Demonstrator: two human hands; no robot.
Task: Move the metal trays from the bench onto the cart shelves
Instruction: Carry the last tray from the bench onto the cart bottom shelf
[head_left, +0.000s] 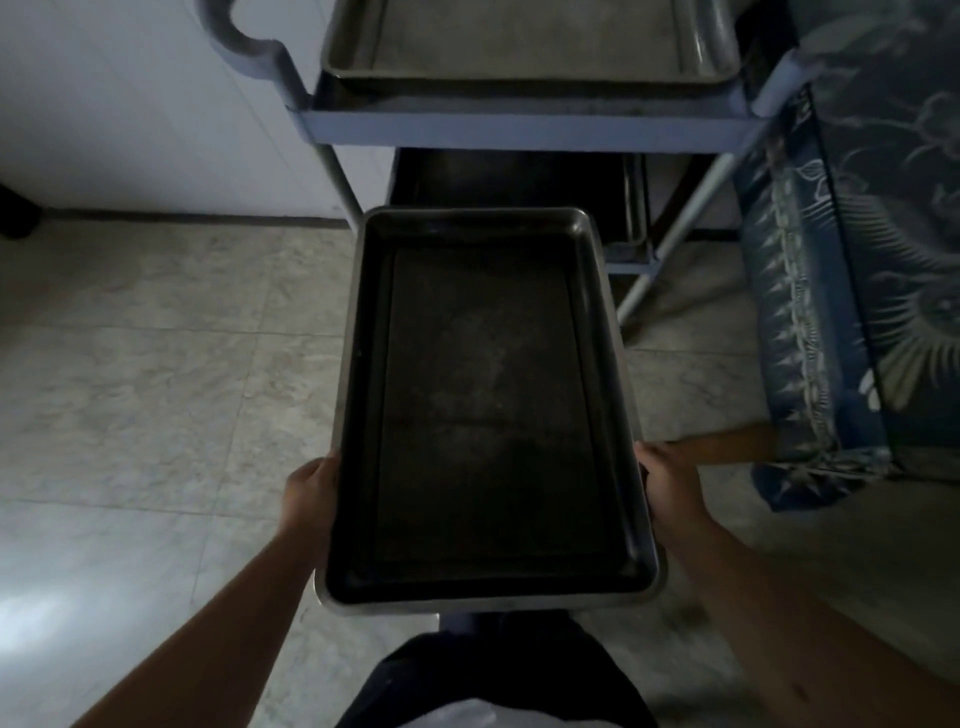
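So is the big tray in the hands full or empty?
Empty. The held tray shows only its bare dark bottom, with the left hand and right hand gripping its long sides.

cart top shelf (519, 132) bears metal tray (524, 47); lower shelf (626, 267) (dim) holds another tray (631, 208).

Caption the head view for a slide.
Both hands, left hand and right hand, carry an empty metal tray toward the cart.
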